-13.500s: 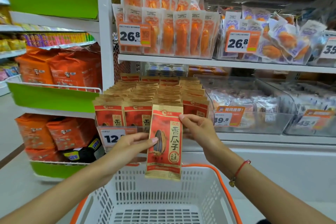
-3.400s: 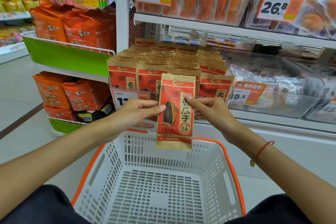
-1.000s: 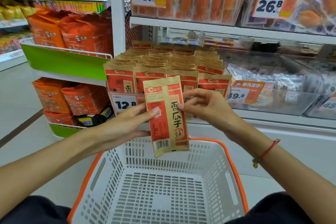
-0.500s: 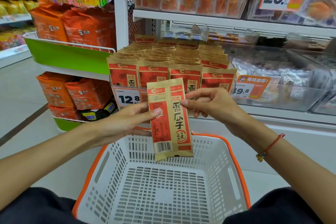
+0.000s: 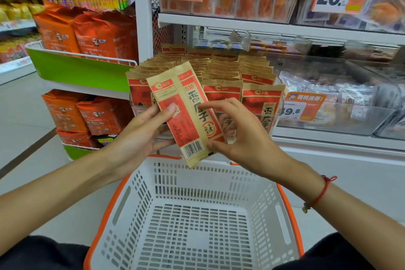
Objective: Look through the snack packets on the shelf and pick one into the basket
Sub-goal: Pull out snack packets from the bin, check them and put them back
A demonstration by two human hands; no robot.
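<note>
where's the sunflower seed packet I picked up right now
In the head view the packet sits centre frame, tilted, held between the left hand and right hand, above the white basket and in front of the shelf stack.

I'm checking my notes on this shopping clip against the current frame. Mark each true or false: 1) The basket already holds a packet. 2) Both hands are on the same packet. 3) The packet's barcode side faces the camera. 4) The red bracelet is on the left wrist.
1) False. The basket holds nothing; the packet is held above its far rim.
2) True. The left hand pinches the packet with its thumb on the face; the right hand touches it with fingertip and thumb.
3) True. The barcode shows near its lower end.
4) False. The red bracelet is on the right wrist.
</note>
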